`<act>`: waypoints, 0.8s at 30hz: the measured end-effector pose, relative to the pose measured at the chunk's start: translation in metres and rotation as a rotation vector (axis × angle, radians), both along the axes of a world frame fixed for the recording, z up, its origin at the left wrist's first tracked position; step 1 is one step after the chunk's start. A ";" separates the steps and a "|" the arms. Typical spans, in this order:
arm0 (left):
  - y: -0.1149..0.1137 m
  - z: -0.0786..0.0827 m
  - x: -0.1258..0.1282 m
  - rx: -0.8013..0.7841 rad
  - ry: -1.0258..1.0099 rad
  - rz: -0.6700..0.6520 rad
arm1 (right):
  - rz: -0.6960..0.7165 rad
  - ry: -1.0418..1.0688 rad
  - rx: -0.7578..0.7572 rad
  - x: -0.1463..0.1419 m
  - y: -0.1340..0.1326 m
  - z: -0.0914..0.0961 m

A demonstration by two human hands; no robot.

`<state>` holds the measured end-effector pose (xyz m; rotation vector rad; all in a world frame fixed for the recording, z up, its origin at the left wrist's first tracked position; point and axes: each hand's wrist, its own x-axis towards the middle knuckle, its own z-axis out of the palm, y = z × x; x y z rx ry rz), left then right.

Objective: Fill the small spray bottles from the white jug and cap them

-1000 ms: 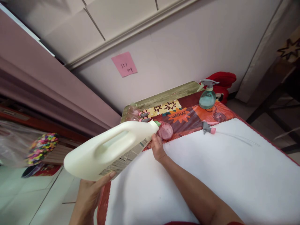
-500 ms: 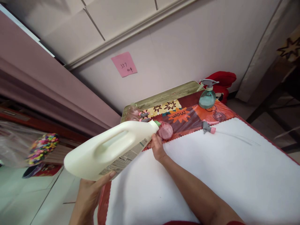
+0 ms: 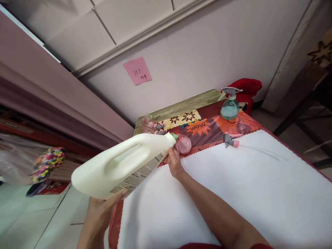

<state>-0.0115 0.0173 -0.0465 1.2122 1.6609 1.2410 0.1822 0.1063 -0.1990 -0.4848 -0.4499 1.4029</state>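
My left hand (image 3: pixel 100 214) grips the base of a big white jug (image 3: pixel 121 166), tipped so its neck points at a small pink bottle (image 3: pixel 183 144). The jug's mouth rests right at the top of the pink bottle. My right hand (image 3: pixel 174 163) is closed around the pink bottle's near side, holding it on the table where the white cloth (image 3: pixel 233 193) meets the patterned sheet (image 3: pixel 207 128).
A loose grey and pink spray head (image 3: pixel 229 140) with a thin tube lies on the cloth's edge. A teal spray bottle (image 3: pixel 229 105) stands at the back. Two small clear bottles (image 3: pixel 149 124) sit at the back left. A red thing (image 3: pixel 246 88) lies behind the table. The floor is to the left.
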 end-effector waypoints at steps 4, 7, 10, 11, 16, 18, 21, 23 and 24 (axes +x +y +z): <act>0.000 0.001 0.002 0.008 0.006 0.005 | -0.002 0.009 -0.006 0.000 -0.001 0.001; 0.001 0.000 0.001 0.008 0.011 0.023 | -0.001 0.005 -0.017 0.001 -0.001 0.001; 0.001 -0.001 -0.001 0.007 0.016 0.012 | 0.004 0.002 0.006 0.001 0.000 0.000; 0.001 -0.002 -0.002 0.012 0.014 0.000 | 0.006 0.001 0.017 0.001 0.000 0.000; 0.000 -0.002 -0.002 0.008 0.000 -0.022 | 0.002 0.008 0.014 0.000 0.000 0.000; 0.000 -0.001 -0.002 0.002 0.002 -0.020 | -0.002 0.008 0.006 0.000 0.000 -0.001; 0.000 -0.001 -0.001 0.005 0.015 -0.012 | -0.008 0.001 0.005 0.000 0.000 -0.001; 0.000 0.000 -0.001 0.004 0.018 -0.002 | -0.002 -0.002 0.005 0.000 0.000 -0.001; 0.001 -0.001 -0.001 0.005 0.019 0.002 | 0.000 0.000 0.004 0.001 0.000 0.000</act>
